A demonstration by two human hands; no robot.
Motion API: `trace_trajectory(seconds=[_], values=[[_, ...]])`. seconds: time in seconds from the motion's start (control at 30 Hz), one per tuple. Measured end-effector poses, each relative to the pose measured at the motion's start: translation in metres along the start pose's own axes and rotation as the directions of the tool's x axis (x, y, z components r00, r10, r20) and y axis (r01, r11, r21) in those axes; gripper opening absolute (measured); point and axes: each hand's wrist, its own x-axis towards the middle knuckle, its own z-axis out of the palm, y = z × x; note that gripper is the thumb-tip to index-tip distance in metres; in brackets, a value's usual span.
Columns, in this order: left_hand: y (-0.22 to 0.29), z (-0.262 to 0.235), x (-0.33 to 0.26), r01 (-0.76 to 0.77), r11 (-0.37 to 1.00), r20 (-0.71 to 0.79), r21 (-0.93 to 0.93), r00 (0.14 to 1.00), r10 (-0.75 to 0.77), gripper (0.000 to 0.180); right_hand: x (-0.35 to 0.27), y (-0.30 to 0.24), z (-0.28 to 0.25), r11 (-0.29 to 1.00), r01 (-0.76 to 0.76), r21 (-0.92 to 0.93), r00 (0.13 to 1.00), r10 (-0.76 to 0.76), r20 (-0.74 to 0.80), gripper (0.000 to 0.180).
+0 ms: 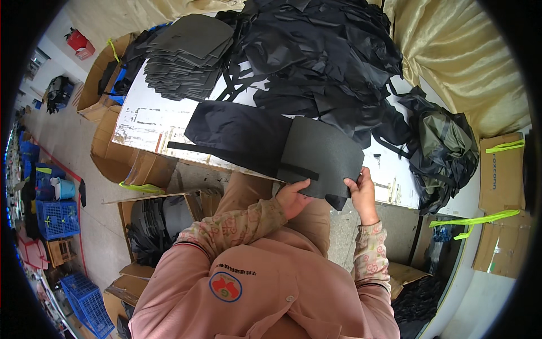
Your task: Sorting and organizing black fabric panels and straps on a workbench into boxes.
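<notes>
A dark grey foam sheet (326, 148) with rounded corners lies over the right end of a black fabric piece (240, 129), at the table's near edge. My left hand (293, 200) is closed on the near left edge of the sheet, thumb on top; a black strap end crosses the sheet just above it. My right hand (364, 195) pinches the sheet's near right corner between thumb and fingers. A long black strap (217, 151) runs left along the fabric's near side. Under the sheet, between my hands, a small black flap (336, 201) hangs down.
A stack of grey foam sheets (189, 53) stands at the far left of the white table (148, 123). Heaped black fabric pieces (333, 51) cover its far side. More dark fabric (443, 147) hangs over the right end. Cardboard boxes (116, 148) stand left, blue crates (58, 219) beyond.
</notes>
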Motion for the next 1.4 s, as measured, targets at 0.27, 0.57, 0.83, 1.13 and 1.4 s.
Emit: trace_trajectory(seconds=[0.27, 0.57, 0.83, 1.13, 1.4], values=[[-0.003, -0.008, 0.000, 0.040, 0.998, -0.079, 0.051, 0.996, -0.036, 0.033, -0.004, 0.006, -0.002, 0.996, 0.061, -0.062, 0.998, -0.063, -0.028, 0.036], [0.001, 0.005, -0.007, 0.070, 0.990, -0.132, 0.119, 0.990, -0.054, 0.032, -0.002, -0.019, -0.005, 0.950, -0.026, -0.312, 0.999, 0.019, -0.027, 0.037], [0.023, -0.002, -0.025, 0.390, 0.261, -0.079, 0.883, 0.671, -0.737, 0.037, 0.019, 0.055, -0.022, 0.973, 0.006, -0.232, 0.998, 0.008, 0.057, 0.042], [0.062, 0.001, 0.003, -0.411, -0.864, 0.407, 0.292, 0.871, -0.277, 0.081, 0.064, -0.022, -0.024, 0.745, 0.270, -0.610, 0.942, -0.334, 0.009, 0.065], [0.054, 0.004, 0.008, -0.392, -0.879, 0.390, 0.272, 0.880, -0.272, 0.077, 0.194, 0.010, 0.036, 0.709, 0.147, -0.689, 0.989, -0.081, 0.127, 0.079]])
